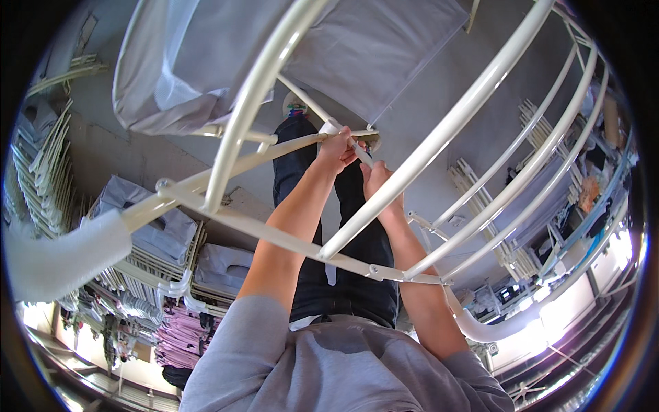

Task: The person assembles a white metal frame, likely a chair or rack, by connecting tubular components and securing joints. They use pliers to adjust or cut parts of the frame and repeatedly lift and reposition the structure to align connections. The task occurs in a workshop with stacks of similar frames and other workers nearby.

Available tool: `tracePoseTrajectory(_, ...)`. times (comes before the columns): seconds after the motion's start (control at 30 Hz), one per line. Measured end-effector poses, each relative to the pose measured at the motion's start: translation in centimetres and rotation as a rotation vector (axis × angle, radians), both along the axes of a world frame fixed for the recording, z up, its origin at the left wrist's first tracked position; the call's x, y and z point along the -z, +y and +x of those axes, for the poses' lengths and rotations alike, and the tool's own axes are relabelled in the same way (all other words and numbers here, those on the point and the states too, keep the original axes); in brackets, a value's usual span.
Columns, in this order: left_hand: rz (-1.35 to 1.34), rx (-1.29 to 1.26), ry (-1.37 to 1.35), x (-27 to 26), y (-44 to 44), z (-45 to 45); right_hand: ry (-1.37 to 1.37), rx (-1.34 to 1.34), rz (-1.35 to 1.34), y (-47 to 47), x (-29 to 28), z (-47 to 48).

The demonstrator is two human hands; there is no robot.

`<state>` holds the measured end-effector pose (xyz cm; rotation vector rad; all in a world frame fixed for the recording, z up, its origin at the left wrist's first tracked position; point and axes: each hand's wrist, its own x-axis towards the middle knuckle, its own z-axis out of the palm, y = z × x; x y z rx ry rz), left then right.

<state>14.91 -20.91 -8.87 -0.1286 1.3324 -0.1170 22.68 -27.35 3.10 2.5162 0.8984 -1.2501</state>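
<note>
My left hand (335,150) is closed around a narrow cream metal tube (308,102) where it meets other tubes of the frame. Just below and to the right, my right hand (381,185) grips the lower end of that tube, at a pale grey section (363,156). My fingers partly hide the joint. Both forearms reach beneath a flat cream crossbar (288,239) of a large tubular metal frame, passing between its curved bars (440,131). A grey fabric panel (376,56) hangs beyond my hands, and a grey fabric piece with mesh (190,67) is at upper left.
A white foam-wrapped tube end (67,257) juts out at left. Stacked frames with grey fabric (149,216) and pink items (180,335) stand at lower left. Bundled cream tubes (484,216) lie on the grey floor (427,72) at right, near mixed clutter (592,190).
</note>
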Motion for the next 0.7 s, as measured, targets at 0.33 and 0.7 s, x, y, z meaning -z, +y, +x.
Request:
tracePoseTrajectory(0.33,-0.018,0.136,-0.024,-2.3,1.9,-0.8,0.067,0.037,-0.097,1.5,-1.2,0.0)
tracePoseTrajectory(0.7,0.025,0.235,-0.006,-2.0,2.2,-0.9,0.094,0.196,-0.047,2.5,-0.1,0.3)
